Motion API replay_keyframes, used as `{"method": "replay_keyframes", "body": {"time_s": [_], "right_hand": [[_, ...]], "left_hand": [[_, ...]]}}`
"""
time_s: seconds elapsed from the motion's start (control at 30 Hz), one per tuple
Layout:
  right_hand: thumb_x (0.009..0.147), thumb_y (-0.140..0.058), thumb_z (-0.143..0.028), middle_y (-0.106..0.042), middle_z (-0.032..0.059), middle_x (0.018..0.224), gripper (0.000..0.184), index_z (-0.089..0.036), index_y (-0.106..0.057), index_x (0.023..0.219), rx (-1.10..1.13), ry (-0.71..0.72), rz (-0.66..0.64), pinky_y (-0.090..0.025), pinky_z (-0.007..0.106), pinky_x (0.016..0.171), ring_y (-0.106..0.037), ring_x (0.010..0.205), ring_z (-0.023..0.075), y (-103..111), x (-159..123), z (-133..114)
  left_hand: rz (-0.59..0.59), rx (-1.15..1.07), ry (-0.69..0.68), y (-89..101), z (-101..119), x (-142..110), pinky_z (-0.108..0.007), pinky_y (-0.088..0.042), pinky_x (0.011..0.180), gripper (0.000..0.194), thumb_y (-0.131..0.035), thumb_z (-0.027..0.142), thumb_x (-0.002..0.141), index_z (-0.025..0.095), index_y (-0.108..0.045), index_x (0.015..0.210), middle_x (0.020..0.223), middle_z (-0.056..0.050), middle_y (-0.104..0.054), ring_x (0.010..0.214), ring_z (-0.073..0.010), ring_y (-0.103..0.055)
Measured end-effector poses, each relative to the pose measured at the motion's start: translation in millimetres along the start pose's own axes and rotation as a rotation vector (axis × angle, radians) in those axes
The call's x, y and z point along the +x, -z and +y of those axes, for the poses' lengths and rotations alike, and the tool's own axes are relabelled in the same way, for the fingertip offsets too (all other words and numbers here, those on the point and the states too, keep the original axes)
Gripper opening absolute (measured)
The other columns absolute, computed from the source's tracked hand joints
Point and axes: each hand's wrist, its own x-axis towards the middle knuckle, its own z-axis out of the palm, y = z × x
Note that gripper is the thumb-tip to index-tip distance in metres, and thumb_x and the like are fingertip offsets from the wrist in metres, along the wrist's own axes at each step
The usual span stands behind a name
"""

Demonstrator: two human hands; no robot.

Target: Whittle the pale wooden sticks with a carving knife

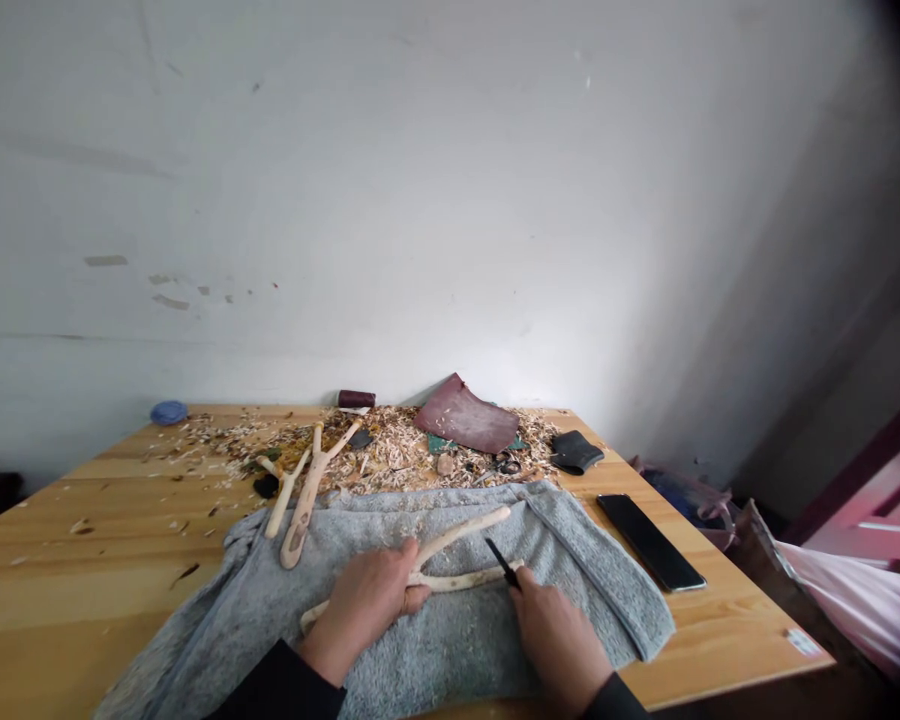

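A peeled, Y-shaped wooden fork (461, 530) lies sideways over a grey cloth (450, 650), its two prongs pointing right. My left hand (375, 595) is closed around it where the prongs meet, and the handle end shows beyond my wrist. In my right hand (559, 630) is a small dark-bladed knife (501, 560), its blade angled up and left beside the tip of the lower prong. Whether the edge touches the wood I cannot tell. Another pale wooden fork (311, 500) rests on the cloth's far left edge, with a slimmer one (289, 490) beside it.
Wood shavings (390, 450) cover the table's back. Among them are a maroon leather piece (469, 415), a dark roll (356, 398) and a black scrap (576, 452). A phone (651, 540) lies right of the cloth; a blue bundle (169, 412) sits back left. A wall (450, 200) stands behind.
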Motion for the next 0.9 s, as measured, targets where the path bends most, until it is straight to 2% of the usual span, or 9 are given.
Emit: {"method": "replay_keyframes", "body": {"time_s": [0.1, 0.2, 0.33, 0.63, 0.8, 0.9], "right_hand": [[0.100, -0.036, -0.024, -0.076, 0.0111, 0.089, 0.030, -0.021, -0.061, 0.116, 0.078, 0.065, -0.039, -0.050, 0.033, 0.068, -0.074, 0.087, 0.0301, 2.0, 0.4, 8.2], [0.100, -0.037, -0.026, -0.076, 0.0097, 0.090, 0.029, -0.023, -0.062, 0.114, 0.048, 0.152, -0.068, -0.049, 0.033, 0.069, -0.073, 0.088, 0.0296, 3.2, -2.2, 6.5], [0.100, -0.036, -0.027, -0.076, 0.0100, 0.091, 0.031, -0.023, -0.062, 0.116, -0.022, 0.196, -0.088, -0.048, 0.033, 0.067, -0.073, 0.087, 0.0301, 7.2, -2.3, 2.1], [0.097, -0.041, -0.022, -0.075, 0.0084, 0.089, 0.028, -0.025, -0.065, 0.112, -0.125, 0.236, -0.045, -0.043, 0.028, 0.062, -0.073, 0.086, 0.0266, 10.7, 2.2, -1.4], [0.097, -0.040, -0.022, -0.075, 0.0082, 0.086, 0.027, -0.024, -0.066, 0.105, -0.131, 0.274, -0.001, -0.040, 0.027, 0.060, -0.073, 0.083, 0.0258, 23.4, 4.8, 0.3], [0.096, -0.041, -0.023, -0.076, 0.0076, 0.088, 0.027, -0.024, -0.066, 0.106, -0.134, 0.317, -0.017, -0.039, 0.027, 0.061, -0.073, 0.084, 0.0249, 27.4, 6.1, 3.2]], "left_hand": [[0.003, -0.003, 0.008, -0.1, 1.3, -1.4, -0.035, -0.052, 0.076, 0.035, -0.058, 0.043, 0.087, 0.022, -0.057, 0.114, 0.098, -0.010, -0.075, 0.090, -0.0301, -0.072], [0.020, -0.003, 0.012, -0.3, 3.3, -3.6, -0.037, -0.053, 0.075, 0.034, -0.057, 0.042, 0.088, 0.021, -0.058, 0.115, 0.096, -0.011, -0.076, 0.090, -0.0313, -0.073], [0.049, -0.001, 0.022, -1.9, 5.6, -5.8, -0.038, -0.054, 0.074, 0.036, -0.056, 0.041, 0.087, 0.021, -0.059, 0.117, 0.096, -0.012, -0.076, 0.089, -0.0333, -0.073], [0.057, 0.003, 0.038, -0.1, 9.6, -11.6, -0.036, -0.054, 0.076, 0.035, -0.052, 0.041, 0.090, 0.022, -0.060, 0.118, 0.102, -0.010, -0.075, 0.093, -0.0305, -0.073], [0.042, -0.014, 0.032, -0.4, 9.5, -11.7, -0.038, -0.055, 0.077, 0.036, -0.051, 0.040, 0.090, 0.022, -0.060, 0.119, 0.105, -0.010, -0.075, 0.096, -0.0331, -0.072], [0.043, -0.022, 0.031, -1.7, 8.4, -10.9, -0.039, -0.054, 0.078, 0.037, -0.051, 0.039, 0.089, 0.022, -0.060, 0.120, 0.106, -0.011, -0.075, 0.096, -0.0333, -0.072]]}}
